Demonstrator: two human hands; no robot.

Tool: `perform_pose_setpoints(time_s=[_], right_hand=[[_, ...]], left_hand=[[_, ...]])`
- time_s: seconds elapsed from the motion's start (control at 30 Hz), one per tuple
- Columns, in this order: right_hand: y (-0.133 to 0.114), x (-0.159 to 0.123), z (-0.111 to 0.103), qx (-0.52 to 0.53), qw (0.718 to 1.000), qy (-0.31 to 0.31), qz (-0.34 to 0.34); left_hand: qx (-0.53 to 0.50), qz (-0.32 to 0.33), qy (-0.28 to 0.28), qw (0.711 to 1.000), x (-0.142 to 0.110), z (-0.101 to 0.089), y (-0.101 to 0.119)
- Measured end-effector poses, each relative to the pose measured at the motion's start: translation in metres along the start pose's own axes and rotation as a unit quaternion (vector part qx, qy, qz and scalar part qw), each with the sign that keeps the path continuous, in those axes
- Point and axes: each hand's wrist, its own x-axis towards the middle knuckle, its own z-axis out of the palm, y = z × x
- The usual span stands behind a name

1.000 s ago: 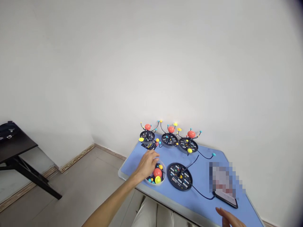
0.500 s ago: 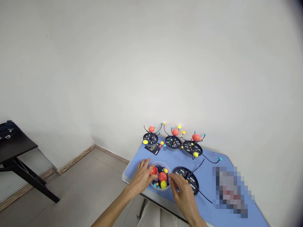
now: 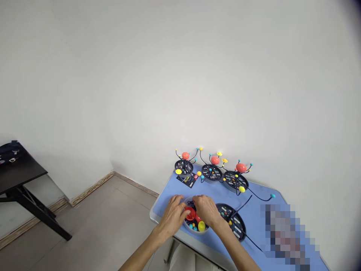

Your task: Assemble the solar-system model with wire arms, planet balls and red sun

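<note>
At 9 o'clock on bowl [image 3: 199, 233], left hand [image 3: 173, 215], fingers apart, meets red cup [image 3: 191, 214], hold unclear; right hand [image 3: 207, 209], grip hidden, is nearer black base [image 3: 237, 226], which lies 4 o'clock from it.

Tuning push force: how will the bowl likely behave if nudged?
The bowl would probably slide rather than tip: it looks low and wide. It may flex if squeezed, looking thin-edged. The blue balls inside look loose and round, so they could roll about.
</note>
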Motion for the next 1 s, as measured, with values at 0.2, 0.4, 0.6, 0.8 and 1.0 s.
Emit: perform_pose_setpoints(time_s=[0.2,0.4,0.6,0.8,1.0], right_hand=[[-0.008,0.001,0.003,-0.018,1.000,-0.018,-0.010],[-0.007,0.000,0.001,0.029,1.000,0.003,0.004],[0.013,-0.004,-0.019,0.146,0.986,0.074,0.026],[0.020,-0.012,-0.025,0.199,0.975,0.085,0.042],[0.015,-0.009,-0.013,0.146,0.988,0.042,0.017]], left_hand=[[0.015,0.008,-0.005,1.000,0.000,0.002,0.002],[0.005,0.014,0.005,1.000,0.000,0.003,0.002],[0.000,0.010,0.001,1.000,-0.001,0.001,0.001],[0.002,0.025,0.041,0.999,0.007,0.000,0.011],[0.013,0.033,0.084,0.996,0.018,0.003,0.018]])
